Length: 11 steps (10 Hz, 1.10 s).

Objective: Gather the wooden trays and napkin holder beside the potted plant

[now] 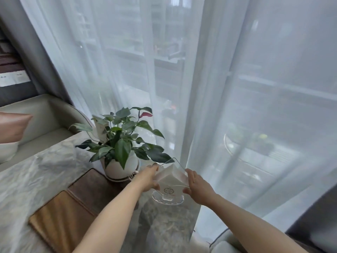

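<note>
A clear napkin holder (168, 195) with white napkins stands on the marble table, just right of the potted plant (119, 143) in its white pot. My left hand (148, 178) grips its left side and my right hand (196, 183) presses its right side. Two wooden trays lie to the left of my left arm: a dark brown tray (93, 189) touching the pot's base and a lighter brown tray (60, 221) in front of it, nearer to me.
The marble table (36, 179) ends at the sheer white curtain (237, 106) on the right. A beige sofa with a pink cushion (12, 125) stands at the left. Another cushion edge (224, 243) shows at the lower right.
</note>
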{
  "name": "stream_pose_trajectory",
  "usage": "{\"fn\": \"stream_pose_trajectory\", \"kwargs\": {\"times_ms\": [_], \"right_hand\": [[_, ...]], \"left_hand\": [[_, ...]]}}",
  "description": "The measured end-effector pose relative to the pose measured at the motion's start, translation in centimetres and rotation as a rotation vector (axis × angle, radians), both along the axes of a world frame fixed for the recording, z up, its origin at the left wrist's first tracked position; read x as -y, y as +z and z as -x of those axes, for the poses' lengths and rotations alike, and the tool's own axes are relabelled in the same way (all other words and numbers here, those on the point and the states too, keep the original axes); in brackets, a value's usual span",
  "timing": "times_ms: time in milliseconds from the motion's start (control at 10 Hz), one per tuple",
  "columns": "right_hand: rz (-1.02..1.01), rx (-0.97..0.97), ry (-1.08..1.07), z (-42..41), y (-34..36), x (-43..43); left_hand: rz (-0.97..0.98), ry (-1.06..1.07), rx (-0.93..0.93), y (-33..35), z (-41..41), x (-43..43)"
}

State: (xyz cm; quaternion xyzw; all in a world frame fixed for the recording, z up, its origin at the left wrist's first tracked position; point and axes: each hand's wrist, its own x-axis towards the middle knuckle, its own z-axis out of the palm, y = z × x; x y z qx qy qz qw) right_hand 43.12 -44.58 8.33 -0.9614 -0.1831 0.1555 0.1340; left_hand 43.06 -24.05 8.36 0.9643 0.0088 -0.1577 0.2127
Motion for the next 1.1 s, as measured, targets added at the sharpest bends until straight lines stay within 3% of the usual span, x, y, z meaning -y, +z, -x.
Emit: {"fn": "stream_pose_trajectory", "kwargs": {"times_ms": [600, 1100], "right_hand": [[-0.119, -0.058, -0.159, -2.8, -2.0, 4.5], [-0.089, 0.082, -0.152, -1.3, -1.5, 4.0]], "left_hand": [[0.099, -0.008, -0.082, -1.2, -5.1, 4.7], [-0.126, -0.018, -0.090, -0.1, -1.1, 3.5]]}}
